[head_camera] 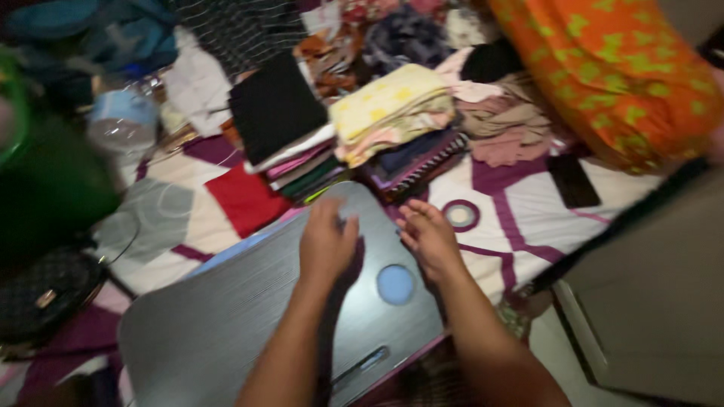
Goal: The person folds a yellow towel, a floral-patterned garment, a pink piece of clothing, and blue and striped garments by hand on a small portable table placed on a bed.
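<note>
Both hands, left hand (326, 243) and right hand (427, 235), lie open-palmed, gripping nothing, on the dark lap table (226, 316), which looks stiff, smooth and light, best lifted by its edges.

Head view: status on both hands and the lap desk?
Left hand flat on the grey lap desk, open. Right hand open at its far edge. Folded clothes stacks just beyond, apart from the desk.

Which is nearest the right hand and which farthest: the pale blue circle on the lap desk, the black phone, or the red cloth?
1. Pale blue circle: on the lap desk, just below the right hand.
2. Black phone: up and to the right, on the patterned sheet.
3. Red cloth: far left, beyond the left hand.
</note>
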